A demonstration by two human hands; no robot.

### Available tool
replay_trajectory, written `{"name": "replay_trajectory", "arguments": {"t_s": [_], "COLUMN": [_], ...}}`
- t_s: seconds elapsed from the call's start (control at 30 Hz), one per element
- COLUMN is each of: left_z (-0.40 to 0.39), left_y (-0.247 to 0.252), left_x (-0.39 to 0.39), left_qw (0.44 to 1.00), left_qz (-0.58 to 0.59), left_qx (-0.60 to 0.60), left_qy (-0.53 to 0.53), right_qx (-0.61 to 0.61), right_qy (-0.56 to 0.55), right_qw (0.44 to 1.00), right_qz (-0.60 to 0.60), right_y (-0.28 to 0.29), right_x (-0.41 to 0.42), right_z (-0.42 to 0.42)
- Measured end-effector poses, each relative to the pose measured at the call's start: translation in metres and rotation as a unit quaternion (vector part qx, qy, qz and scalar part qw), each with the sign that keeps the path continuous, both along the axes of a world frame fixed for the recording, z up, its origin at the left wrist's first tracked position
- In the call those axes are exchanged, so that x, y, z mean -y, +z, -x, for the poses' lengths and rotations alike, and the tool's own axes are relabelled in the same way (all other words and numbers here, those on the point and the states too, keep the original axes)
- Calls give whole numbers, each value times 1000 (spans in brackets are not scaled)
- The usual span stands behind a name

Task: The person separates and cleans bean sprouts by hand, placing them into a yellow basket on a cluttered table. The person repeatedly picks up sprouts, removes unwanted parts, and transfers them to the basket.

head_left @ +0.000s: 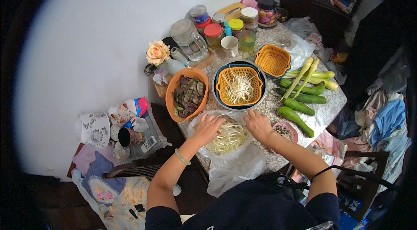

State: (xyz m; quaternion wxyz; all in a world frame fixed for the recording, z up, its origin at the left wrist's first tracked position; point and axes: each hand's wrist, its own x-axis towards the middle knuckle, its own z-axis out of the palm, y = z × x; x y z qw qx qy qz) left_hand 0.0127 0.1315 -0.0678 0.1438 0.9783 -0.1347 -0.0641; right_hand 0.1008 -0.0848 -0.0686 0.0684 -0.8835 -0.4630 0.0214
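A pile of white and pale yellow sprouts (228,137) lies in an opened clear plastic bag (224,156) at the table's near edge. My left hand (210,129) rests on the upper left of the pile, fingers bent; whether it grips any sprouts cannot be told. Over the bag's upper right edge is my right hand (257,125), its fingers curled and their tips hidden. Just beyond stands an orange plastic basket (222,94) with more sprouts (239,88) inside, nested in a blue one within a metal bowl (215,99). A pink dish (294,132) with small dark and pale bits sits beside my right forearm.
An orange basin (170,106) of purplish bean pods (189,94) stands left. Green gourds (296,121) and pale green stalks (304,73) lie right, near another orange basket (273,60). Jars, a white mug (229,46) and a glass pitcher (192,44) line the back.
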Motion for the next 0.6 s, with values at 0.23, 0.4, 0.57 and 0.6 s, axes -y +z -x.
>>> {"name": "replay_trajectory", "arguments": {"t_s": [0.23,0.4,0.57,0.6], "left_z": [1,5,6,7], "left_y": [18,11,31,31], "left_x": [-1,-14,-9,-11], "left_qw": [996,993,987,985], "left_qz": [-37,-20,82,95], "left_qx": [75,73,126,128], "left_qy": [-45,-87,-63,-61], "right_qx": [-21,-33,-81,-91], "right_qy": [-10,-4,0,2], "right_qw": [999,996,989,987], "right_qz": [-32,-78,-124,-132], "right_y": [-8,-8,6,10], "right_x": [3,6,8,8], "right_z": [1,1,5,6]}}
